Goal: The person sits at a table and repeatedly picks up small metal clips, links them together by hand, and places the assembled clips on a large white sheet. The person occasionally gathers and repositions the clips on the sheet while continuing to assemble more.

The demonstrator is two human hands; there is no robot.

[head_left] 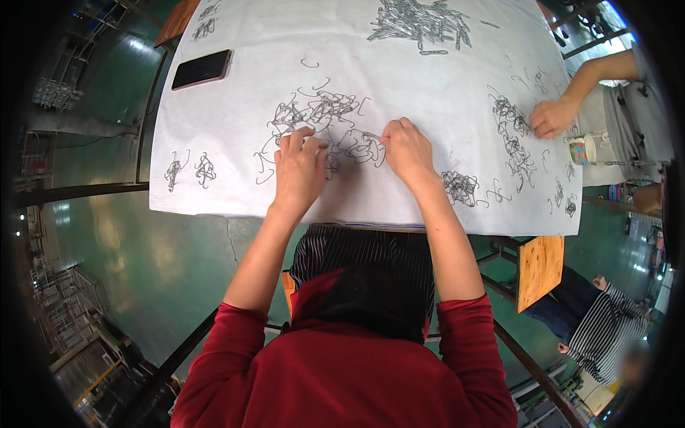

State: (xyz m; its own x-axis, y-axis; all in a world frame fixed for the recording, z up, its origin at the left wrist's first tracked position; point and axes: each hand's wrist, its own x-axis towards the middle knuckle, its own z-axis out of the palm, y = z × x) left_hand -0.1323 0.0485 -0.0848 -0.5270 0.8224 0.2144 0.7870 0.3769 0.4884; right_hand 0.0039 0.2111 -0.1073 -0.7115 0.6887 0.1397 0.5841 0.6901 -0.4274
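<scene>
My left hand (pixel 298 167) lies on the white-covered table (pixel 235 143), fingertips pressed on a tangle of thin wire hooks (pixel 321 110). To its right, my right hand (pixel 405 148) pinches a wire hook from the same tangle between thumb and fingers. The hooks are grey, bent and interlocked, and spread between and above both hands. Whether the left hand grips a hook or only rests on them is hidden by its fingers.
A black phone (pixel 202 68) lies at the table's far left. A big heap of metal clips (pixel 421 23) sits at the far edge. More hook clusters (pixel 515 135) lie to the right, where another person's hand (pixel 551 116) works beside a small cup (pixel 580 149). A wooden stool (pixel 540 267) stands at lower right.
</scene>
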